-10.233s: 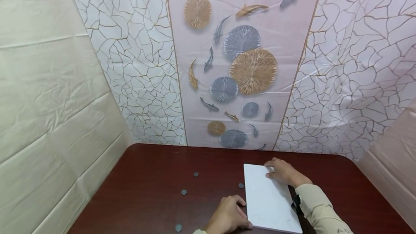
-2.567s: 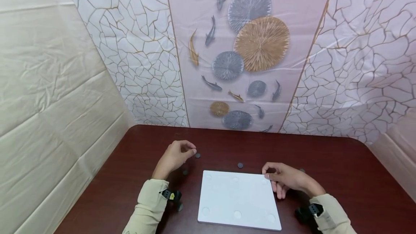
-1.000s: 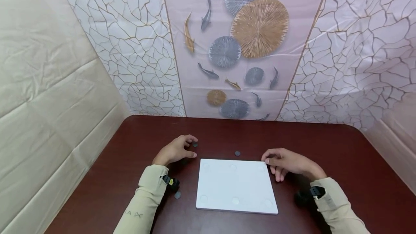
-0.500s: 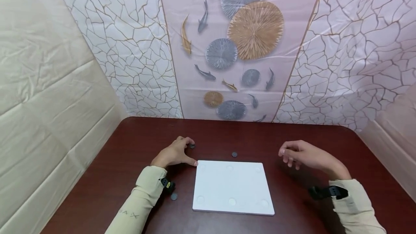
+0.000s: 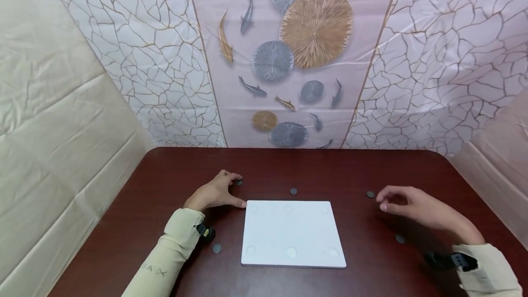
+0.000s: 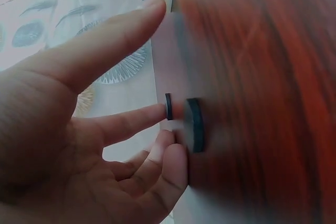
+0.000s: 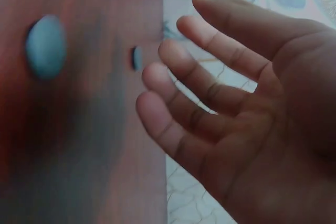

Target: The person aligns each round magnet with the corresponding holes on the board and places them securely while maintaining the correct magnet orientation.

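Note:
A white rectangular board (image 5: 294, 228) with shallow round recesses lies flat on the table. My left hand (image 5: 212, 195) is spread at its far left corner, the thumb tip right at that corner. Its index fingertip reaches a small dark round disc (image 5: 239, 182); the left wrist view has that disc (image 6: 168, 106) at the fingertip. Another disc (image 6: 194, 124) stands out nearer, hidden under the hand in the head view. My right hand (image 5: 425, 207) hovers over the right side with loosely bent fingers and nothing in them, between one disc (image 5: 370, 194) and another disc (image 5: 400, 239).
One more disc (image 5: 294, 191) lies just beyond the board's far edge, and another disc (image 5: 217, 249) to its left, near the left wrist camera (image 5: 206, 233). The dark red table (image 5: 264, 164) ends at a patterned cloth wall (image 5: 288, 81).
My right hand has let go of the board's far right corner and moved right. My left thumb has come down to the left corner. Since the oldest frame, the board has been turned crosswise and moved left.

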The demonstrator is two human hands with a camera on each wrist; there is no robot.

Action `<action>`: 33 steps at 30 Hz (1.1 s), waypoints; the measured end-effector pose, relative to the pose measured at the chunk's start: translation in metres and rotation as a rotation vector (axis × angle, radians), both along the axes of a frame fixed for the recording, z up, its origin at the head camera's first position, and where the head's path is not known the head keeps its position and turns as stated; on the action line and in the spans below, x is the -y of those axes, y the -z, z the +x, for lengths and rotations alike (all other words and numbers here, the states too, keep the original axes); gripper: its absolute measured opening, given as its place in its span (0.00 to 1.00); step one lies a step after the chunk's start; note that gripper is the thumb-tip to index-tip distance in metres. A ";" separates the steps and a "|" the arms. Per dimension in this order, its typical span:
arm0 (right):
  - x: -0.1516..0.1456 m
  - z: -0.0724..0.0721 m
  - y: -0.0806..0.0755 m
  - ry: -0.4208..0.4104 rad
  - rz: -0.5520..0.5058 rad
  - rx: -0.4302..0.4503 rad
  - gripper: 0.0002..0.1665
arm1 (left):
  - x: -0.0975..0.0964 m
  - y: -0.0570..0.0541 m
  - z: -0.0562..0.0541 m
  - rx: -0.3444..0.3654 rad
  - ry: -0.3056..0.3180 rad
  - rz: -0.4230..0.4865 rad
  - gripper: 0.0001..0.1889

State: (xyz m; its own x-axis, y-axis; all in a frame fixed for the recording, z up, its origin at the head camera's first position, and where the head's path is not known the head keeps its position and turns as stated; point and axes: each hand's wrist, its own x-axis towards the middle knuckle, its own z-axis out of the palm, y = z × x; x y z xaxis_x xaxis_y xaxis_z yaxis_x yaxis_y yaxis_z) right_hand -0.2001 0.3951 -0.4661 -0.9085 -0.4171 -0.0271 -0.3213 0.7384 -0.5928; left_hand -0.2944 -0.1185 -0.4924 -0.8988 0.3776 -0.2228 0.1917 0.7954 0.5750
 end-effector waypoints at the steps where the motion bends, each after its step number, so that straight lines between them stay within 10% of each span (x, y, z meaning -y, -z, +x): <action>1: -0.003 0.002 0.003 -0.009 0.000 0.002 0.07 | 0.001 0.000 0.000 0.001 0.010 0.001 0.46; 12: -0.042 0.031 0.042 -0.230 -0.226 0.139 0.17 | 0.013 0.009 -0.002 -0.078 0.175 0.009 0.37; 24: -0.042 0.033 0.047 -0.252 -0.201 0.076 0.21 | 0.006 0.000 0.034 -0.088 0.263 -0.017 0.47; 33: -0.037 0.033 0.046 -0.269 -0.192 0.055 0.19 | 0.005 0.004 0.037 -0.123 0.318 -0.109 0.50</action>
State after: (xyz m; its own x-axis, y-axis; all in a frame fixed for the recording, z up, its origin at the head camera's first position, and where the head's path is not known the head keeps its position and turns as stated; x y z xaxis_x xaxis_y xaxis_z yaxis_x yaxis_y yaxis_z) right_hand -0.1668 0.4318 -0.5117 -0.7645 -0.6439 0.0293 -0.4534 0.5049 -0.7345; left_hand -0.2569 -0.1232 -0.4968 -0.7628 0.6225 -0.1747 0.5016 0.7403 0.4477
